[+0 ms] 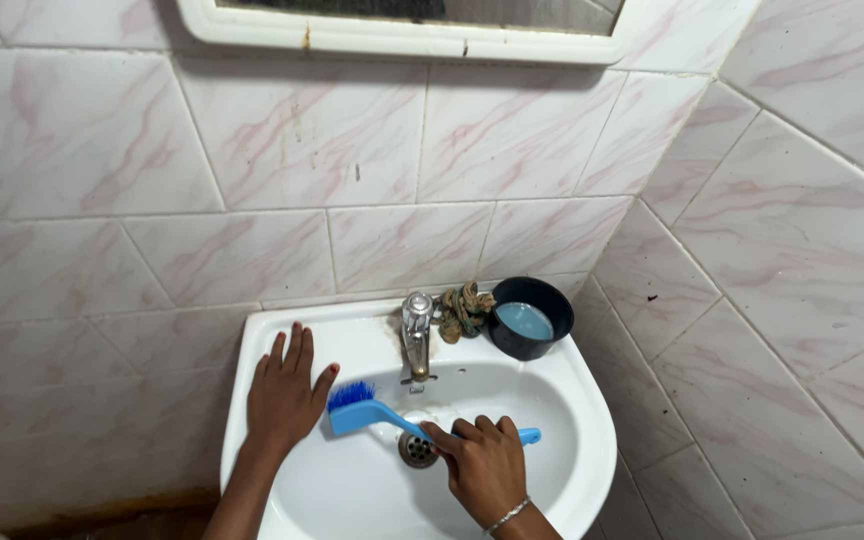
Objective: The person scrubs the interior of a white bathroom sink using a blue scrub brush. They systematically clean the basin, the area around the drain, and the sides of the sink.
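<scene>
Brush (372, 412) in sink (572, 400), long axis running 10 to 4 o'clock.
Your right hand (484, 465) is clamped on the handle; bristles lie at 10 o'clock from it, just beside your left hand (284, 392), flat and spread on the rim.

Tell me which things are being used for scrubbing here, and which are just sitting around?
In use:
- blue brush, held by the right hand
- white sink, with the left hand resting flat on its rim
- drain, just under the brush handle

Just sitting:
- black bowl on the sink's back ledge
- bunched cloth beside the tap
- mirror frame above
</scene>
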